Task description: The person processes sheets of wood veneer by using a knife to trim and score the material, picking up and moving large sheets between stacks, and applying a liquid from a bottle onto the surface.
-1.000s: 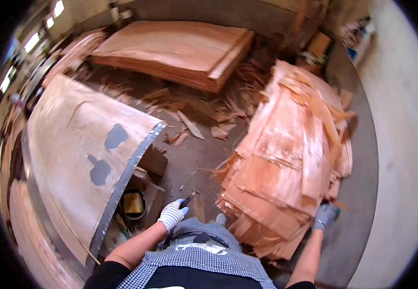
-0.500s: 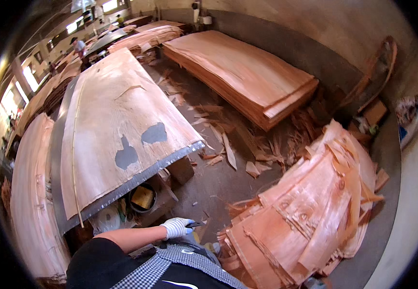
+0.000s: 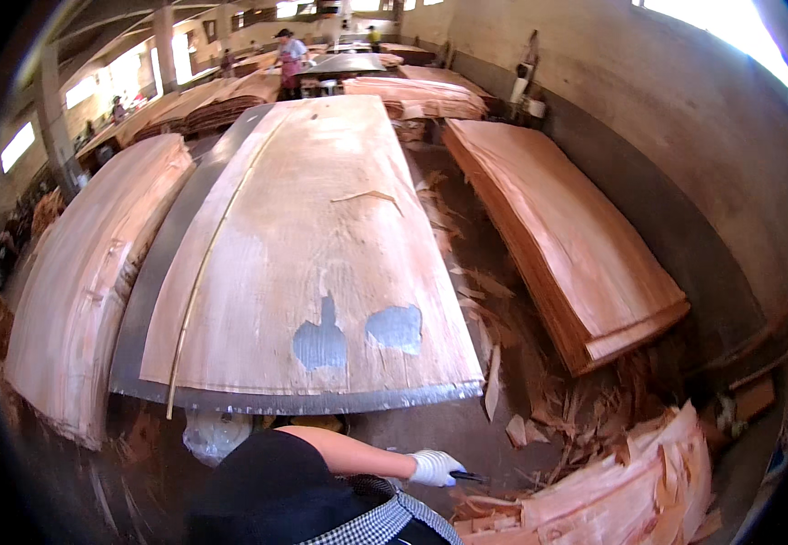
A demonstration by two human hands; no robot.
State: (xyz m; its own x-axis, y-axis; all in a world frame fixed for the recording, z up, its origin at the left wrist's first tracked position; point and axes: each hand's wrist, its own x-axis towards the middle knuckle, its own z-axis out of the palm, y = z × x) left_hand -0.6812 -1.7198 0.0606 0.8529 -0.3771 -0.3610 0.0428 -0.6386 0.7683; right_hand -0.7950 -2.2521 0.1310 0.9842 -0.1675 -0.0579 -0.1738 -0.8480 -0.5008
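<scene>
My hand point(image 3: 434, 468): gloved, closed around a small dark tool point(image 3: 467, 476).
Tool: tip points toward the veneer pile point(image 3: 612, 495), just beside it.

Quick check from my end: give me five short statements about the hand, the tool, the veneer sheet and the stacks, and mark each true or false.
1. The gloved hand holds a thin dark tool. True.
2. The big veneer sheet on the table shows two grey patches. True.
3. The veneer stack by the wall lies left of the table. False: it lies right of it.
4. The glove is black. False: it is white.
5. Loose scraps litter the floor between table and stack. True.
</scene>
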